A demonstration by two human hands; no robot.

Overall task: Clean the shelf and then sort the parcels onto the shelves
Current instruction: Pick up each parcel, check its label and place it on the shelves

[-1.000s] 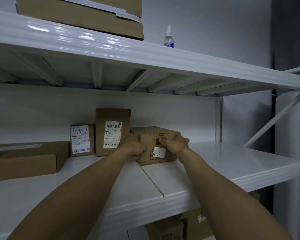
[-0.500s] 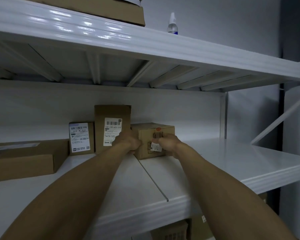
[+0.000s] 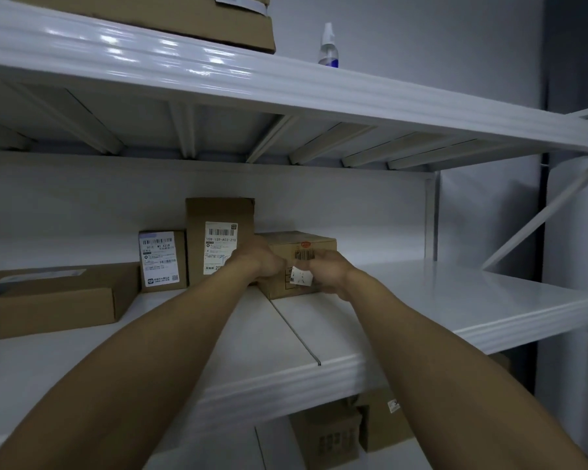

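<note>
Sorting stage, I'd say: left hand (image 3: 259,263) and right hand (image 3: 330,273) both clutch the box (image 3: 319,246) between them. Next it probably just needs letting go.

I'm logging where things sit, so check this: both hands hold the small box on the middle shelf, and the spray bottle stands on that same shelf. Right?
Not quite. The head view shows the spray bottle standing on the upper shelf, not the middle one. The rest holds: the left hand and the right hand both hold the small box on the middle shelf.
</note>
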